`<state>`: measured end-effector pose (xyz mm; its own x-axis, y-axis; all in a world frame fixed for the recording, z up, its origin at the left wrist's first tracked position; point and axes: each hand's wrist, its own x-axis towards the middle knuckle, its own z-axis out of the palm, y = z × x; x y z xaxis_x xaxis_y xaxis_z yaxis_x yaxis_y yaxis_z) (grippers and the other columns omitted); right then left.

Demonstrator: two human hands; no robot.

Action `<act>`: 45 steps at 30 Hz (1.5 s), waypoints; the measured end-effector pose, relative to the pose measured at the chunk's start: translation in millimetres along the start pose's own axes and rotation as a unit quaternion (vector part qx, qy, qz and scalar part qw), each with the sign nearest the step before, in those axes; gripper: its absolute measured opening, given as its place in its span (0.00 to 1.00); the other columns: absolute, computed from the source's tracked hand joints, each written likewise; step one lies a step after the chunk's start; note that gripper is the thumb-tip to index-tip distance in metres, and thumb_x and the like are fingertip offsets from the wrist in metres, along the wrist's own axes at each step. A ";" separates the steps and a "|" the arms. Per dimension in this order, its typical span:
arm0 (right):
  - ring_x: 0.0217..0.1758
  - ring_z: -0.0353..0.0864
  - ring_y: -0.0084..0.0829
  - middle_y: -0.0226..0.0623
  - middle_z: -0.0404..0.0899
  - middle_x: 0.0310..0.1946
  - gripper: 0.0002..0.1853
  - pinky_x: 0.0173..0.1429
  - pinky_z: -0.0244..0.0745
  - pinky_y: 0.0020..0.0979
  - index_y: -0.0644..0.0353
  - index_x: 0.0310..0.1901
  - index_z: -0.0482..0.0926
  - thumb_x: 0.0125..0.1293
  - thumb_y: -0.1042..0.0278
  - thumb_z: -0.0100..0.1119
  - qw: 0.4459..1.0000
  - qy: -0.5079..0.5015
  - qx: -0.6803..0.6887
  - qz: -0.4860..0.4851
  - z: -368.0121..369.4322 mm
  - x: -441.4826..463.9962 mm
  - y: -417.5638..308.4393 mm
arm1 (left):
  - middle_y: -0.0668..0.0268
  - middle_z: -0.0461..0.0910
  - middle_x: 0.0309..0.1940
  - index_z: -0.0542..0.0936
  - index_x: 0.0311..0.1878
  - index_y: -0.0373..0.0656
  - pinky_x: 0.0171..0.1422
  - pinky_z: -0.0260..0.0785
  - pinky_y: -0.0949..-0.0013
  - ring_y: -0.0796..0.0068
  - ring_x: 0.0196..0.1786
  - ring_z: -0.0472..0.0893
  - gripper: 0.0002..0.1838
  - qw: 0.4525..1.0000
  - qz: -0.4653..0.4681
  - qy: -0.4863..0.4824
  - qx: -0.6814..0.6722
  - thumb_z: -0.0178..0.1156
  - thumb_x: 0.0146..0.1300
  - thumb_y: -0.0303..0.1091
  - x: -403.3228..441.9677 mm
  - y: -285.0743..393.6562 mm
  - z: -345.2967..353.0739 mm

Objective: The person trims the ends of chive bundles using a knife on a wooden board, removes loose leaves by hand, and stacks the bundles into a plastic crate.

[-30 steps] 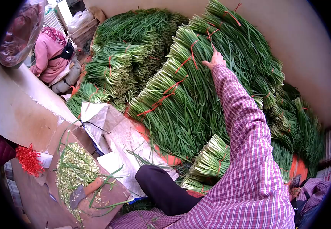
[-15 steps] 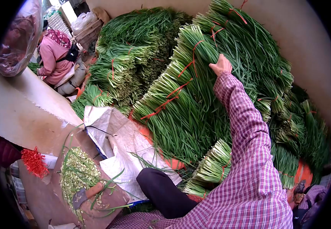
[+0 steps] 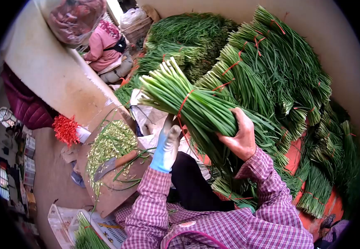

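A thick bundle of garlic chives (image 3: pixel 196 106) is raised in front of me, tied with red string and with its pale cut ends pointing up and left. My right hand (image 3: pixel 242 135) is bare and wraps round the leafy middle, thumb on the near side. Under the stem end, my left hand (image 3: pixel 168 143), in a white and blue glove, supports the bundle; its fingertips are partly hidden behind the stems. A loose end of red string hangs just right of the glove.
Stacked tied chives (image 3: pixel 271 70) fill the right and back. At left, a board (image 3: pixel 117 182) carries chopped stem ends (image 3: pixel 111 145) and a wooden-handled knife (image 3: pixel 115 164). Red ties (image 3: pixel 66 129) hang beside it. A white crate (image 3: pixel 109 230) stands below. Another person (image 3: pixel 103 47) sits beyond the partition.
My right hand has lifted a bundle off the pile and brought it closer. My gloved left hand has come into view beneath it. The view has shifted left, showing the crate.
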<state>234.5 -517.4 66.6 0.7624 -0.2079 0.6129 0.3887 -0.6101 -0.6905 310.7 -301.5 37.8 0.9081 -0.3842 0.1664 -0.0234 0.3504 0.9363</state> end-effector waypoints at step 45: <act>0.39 0.77 0.52 0.53 0.77 0.34 0.20 0.45 0.70 0.48 0.65 0.39 0.74 0.68 0.52 0.54 0.916 -0.381 0.103 -0.066 270.9 -21.2 -74.4 | 0.45 0.58 0.69 0.44 0.74 0.33 0.71 0.57 0.52 0.48 0.69 0.63 0.78 0.414 -0.242 0.185 0.858 0.80 0.24 0.63 -176.5 104.8 -231.6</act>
<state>329.6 -260.5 0.9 0.8109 0.5003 0.3034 0.5333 -0.4186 -0.7351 244.8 0.9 34.9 0.9746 0.2128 0.0696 0.2237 -0.9356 -0.2730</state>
